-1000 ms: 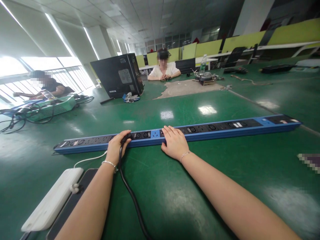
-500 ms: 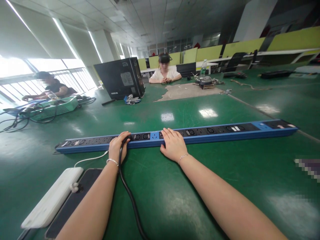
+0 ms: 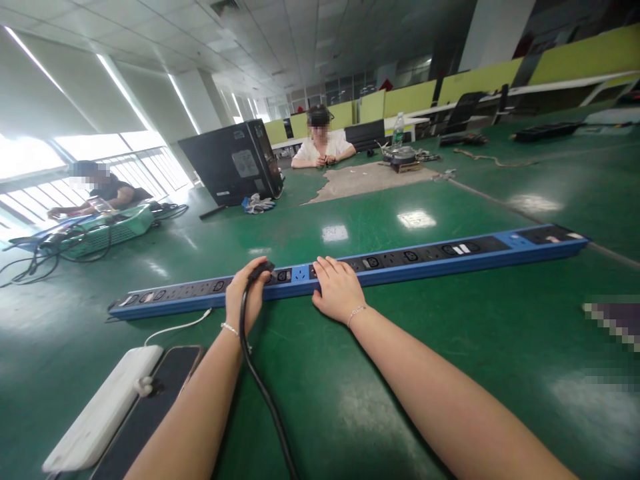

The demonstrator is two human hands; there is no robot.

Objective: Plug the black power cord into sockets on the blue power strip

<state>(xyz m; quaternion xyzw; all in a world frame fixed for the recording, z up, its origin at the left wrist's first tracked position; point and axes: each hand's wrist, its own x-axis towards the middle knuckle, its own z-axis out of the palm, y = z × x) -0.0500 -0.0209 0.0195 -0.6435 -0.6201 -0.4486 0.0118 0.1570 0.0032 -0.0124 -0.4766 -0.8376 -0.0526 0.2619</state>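
A long blue power strip [image 3: 410, 267] with a row of black sockets lies across the green table, and one blue socket [image 3: 300, 274] shows between my hands. In my left hand [image 3: 244, 293] is a black plug [image 3: 262, 269], pinched just above the strip, pointing right. Its thick black cable [image 3: 265, 393] hangs down over the wrist towards me. Whether the plug touches a socket I cannot tell. My right hand [image 3: 339, 287] grips the strip right of the blue socket, fingers over its top and thumb at the near side.
A white power bank [image 3: 105, 407] and a dark phone [image 3: 150, 407] lie at the near left. Further back stand a black computer case [image 3: 225, 160], a glove [image 3: 259, 204] and a green basket [image 3: 115, 230] with cables. Two people sit across the table.
My left hand has lifted the plug a little and shifted it right along the strip, nearer the blue socket. My right hand keeps its place on the strip. The view has tilted slightly.
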